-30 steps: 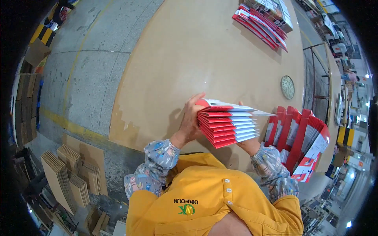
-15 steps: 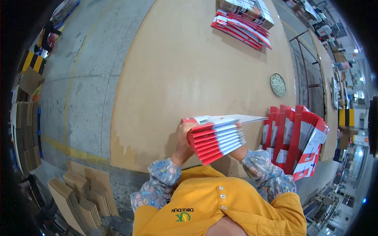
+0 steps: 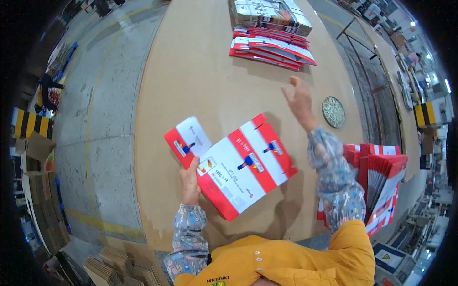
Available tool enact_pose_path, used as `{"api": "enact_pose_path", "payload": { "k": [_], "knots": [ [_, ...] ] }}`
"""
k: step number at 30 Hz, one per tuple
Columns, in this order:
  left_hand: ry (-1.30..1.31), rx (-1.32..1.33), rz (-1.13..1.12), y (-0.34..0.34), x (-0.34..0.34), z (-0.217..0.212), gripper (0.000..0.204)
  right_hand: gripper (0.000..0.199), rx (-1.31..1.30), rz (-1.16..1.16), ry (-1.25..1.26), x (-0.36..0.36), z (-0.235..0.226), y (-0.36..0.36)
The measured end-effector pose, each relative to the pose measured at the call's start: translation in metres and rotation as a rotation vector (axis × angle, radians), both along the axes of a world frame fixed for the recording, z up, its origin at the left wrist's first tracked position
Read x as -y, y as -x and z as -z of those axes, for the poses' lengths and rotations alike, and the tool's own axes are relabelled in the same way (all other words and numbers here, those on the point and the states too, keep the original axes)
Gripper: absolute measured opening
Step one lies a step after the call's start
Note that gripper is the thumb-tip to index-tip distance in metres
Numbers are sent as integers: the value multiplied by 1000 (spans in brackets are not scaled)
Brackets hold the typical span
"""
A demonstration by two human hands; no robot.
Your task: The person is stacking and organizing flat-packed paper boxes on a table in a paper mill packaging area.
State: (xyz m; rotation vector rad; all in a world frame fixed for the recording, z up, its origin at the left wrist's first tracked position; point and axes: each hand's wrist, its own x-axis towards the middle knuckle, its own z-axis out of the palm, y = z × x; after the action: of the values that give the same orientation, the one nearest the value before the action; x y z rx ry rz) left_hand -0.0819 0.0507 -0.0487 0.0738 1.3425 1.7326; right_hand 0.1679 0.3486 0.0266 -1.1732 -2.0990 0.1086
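Note:
My left hand (image 3: 190,185) grips the lower left edge of a red-and-white folded carton (image 3: 241,169) with blue pictures, its thumb on top. A side flap (image 3: 188,138) of like colours sticks out past the thumb. Whether more cartons lie under the top one is hidden. My right hand (image 3: 300,101) is raised over the table, empty, with thumb and fingers apart. Beyond it lies a pile of red-and-white cartons (image 3: 272,50). Nearest on its right is a round dish (image 3: 333,112) with a pale ringed pattern.
Behind the far pile sits a strapped bundle of printed flat packs (image 3: 272,16). More red-and-white cartons (image 3: 381,164) stand fanned at the table's right edge, beside my right sleeve. Brown cardboard sheets (image 3: 114,267) stand at the lower left, off the table (image 3: 200,86).
Both hands held the cartons fanned edge-up; now my left hand alone holds them, with a broad printed face up. My right hand has let go and moved far and right.

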Motion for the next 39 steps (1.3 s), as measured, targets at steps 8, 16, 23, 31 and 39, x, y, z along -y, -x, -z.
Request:
{"api": "enact_pose_path", "payload": {
  "k": [8,16,23,31,39],
  "knots": [
    [456,-190,-48,-3,36,2,33,52,503,391,-124,-137,54,-88],
    [502,-198,-69,-5,66,-21,32,45,707,429,-223,-183,63,-94],
    [496,-209,-53,-13,60,-17,33,15,676,246,-327,-163,0,-65],
    [424,-175,-27,-13,46,3,33,31,293,-24,106,98,-22,-6],
    [538,-323,-3,-22,25,59,34,67,320,-270,338,274,-37,1]
  ]
}}
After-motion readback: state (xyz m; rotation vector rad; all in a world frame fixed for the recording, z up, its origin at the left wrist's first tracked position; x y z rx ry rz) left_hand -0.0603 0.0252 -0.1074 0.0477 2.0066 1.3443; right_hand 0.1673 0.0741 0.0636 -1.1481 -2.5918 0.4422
